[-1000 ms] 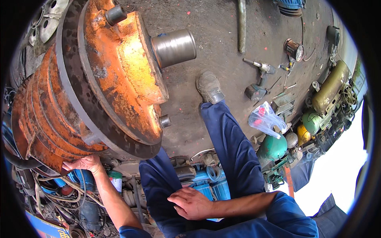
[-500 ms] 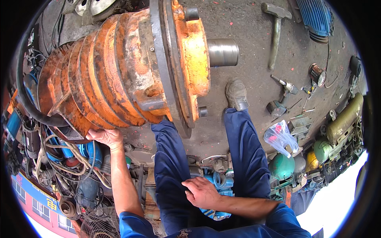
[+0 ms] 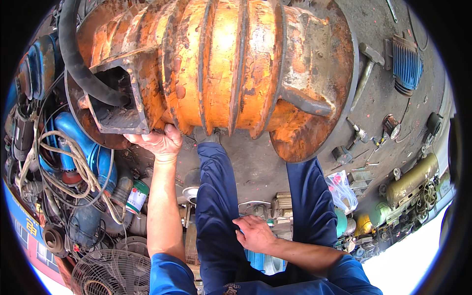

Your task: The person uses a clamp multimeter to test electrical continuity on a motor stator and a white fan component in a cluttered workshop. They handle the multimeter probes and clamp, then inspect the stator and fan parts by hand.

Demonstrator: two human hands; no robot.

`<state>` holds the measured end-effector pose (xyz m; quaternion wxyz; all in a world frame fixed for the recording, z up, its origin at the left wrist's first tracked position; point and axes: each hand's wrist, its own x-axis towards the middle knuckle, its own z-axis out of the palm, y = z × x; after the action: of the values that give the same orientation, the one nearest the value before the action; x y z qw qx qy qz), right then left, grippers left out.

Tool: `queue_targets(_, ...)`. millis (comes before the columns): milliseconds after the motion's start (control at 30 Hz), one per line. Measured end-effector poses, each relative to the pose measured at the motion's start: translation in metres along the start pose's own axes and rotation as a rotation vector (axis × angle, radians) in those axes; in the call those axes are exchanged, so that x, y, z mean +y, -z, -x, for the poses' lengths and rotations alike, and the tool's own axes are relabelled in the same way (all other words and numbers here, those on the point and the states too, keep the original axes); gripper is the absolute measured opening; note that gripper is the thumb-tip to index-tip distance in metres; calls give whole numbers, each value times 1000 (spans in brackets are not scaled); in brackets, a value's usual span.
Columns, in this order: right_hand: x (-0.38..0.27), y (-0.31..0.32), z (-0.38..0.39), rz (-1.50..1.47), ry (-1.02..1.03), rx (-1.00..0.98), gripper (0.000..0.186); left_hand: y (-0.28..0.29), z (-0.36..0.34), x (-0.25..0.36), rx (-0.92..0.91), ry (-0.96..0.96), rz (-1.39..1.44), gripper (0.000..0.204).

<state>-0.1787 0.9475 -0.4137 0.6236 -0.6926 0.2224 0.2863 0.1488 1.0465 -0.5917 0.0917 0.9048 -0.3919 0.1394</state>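
Note:
A large orange ribbed motor housing [image 3: 221,64], rusty and chipped, lies across the upper middle. On its left side is a square opening [image 3: 140,101] with a worn rim, and a thick black hose [image 3: 81,64] runs into it. My left hand [image 3: 160,142] is at the housing's near lower edge, just below that opening. Its fingers curl under the edge, with the tips partly hidden. My right hand [image 3: 256,233] rests with its fingers laid out over my left thigh [image 3: 216,206], holding nothing.
On the floor at right are a hammer [image 3: 366,73], a blue finned motor [image 3: 407,64], a cordless power tool [image 3: 342,155] and a clear plastic bag [image 3: 342,191]. Left are coiled rope [image 3: 73,152], blue machine parts [image 3: 73,125] and a wire fan guard [image 3: 110,273].
My view has shifted, and the housing has turned: its square opening now faces me and its steel shaft is out of sight. My left hand stays at its edge; my right hand remains on the thigh.

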Motion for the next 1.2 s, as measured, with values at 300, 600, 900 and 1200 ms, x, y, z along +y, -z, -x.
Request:
queue_targets(300, -1, -26, -14, 107, -2, -89, 31, -5, -16, -1, 156, -7, 118, 65)
queue_targets(600, 18, -57, -2, 410, -203, -213, 31, 23, -23, -1, -27, 127, 168, 72)
queue_targets(900, -149, -10, 64, 597, -119, -44, 41, 185, -46, 11, -670, 528, 498, 63)
queue_targets(1200, -358, -27, 132, 596, 436, 435, 55, 413, 37, 97, -881, 1545, 2402, 55)
